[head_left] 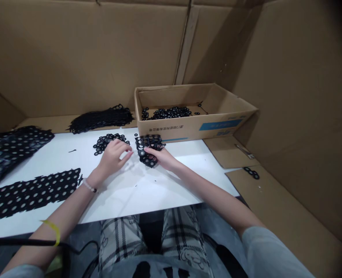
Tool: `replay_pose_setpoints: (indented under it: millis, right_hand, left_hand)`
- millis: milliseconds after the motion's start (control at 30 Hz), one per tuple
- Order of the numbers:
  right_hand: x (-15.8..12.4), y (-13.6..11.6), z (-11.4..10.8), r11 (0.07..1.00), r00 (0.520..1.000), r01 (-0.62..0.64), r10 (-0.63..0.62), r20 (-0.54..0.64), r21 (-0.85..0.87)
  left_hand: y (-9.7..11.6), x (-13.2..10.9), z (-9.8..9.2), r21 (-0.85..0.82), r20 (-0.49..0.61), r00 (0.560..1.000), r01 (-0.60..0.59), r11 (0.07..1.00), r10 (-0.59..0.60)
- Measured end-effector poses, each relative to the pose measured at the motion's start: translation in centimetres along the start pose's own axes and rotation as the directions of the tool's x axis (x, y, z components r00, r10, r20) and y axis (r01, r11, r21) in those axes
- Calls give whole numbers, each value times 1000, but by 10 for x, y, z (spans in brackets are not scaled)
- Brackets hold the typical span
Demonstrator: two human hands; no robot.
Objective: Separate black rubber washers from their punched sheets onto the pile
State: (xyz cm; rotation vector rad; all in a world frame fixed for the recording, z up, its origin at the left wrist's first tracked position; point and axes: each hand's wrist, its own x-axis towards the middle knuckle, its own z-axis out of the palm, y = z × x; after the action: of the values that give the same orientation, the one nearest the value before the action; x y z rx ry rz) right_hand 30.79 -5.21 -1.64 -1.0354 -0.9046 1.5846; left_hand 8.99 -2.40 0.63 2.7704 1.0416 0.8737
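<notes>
My right hand (163, 157) grips a small black sheet of joined rubber rings (148, 148) from below, just above the white table (148, 185). My left hand (114, 156) hovers beside it with fingers curled and pointing at the sheet; nothing shows between them. A pile of loose black rings (105, 141) lies right behind my left hand.
An open cardboard box (194, 125) with loose rings inside stands behind my hands. Punched-out black sheets lie at the left: one near the front (29, 193), a stack at the far left (11, 148), another at the back (101, 117). Cardboard walls surround the table.
</notes>
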Motion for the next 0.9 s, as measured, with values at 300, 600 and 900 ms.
replay_pose_setpoints:
  millis: [300,600,900]
  right_hand:
    - [-5,0,-1,1000,974,10,-6,225,-18]
    - [-5,0,1,985,979,42,-7,206,-164]
    - [9,-3,-14,993,995,85,-89,-49,-79]
  left_hand:
    - [20,-2,10,-8,99,991,-86,996,86]
    - [21,0,11,-200,217,969,-78,977,122]
    - [-34,1,5,-218,-304,872,329,919,-384]
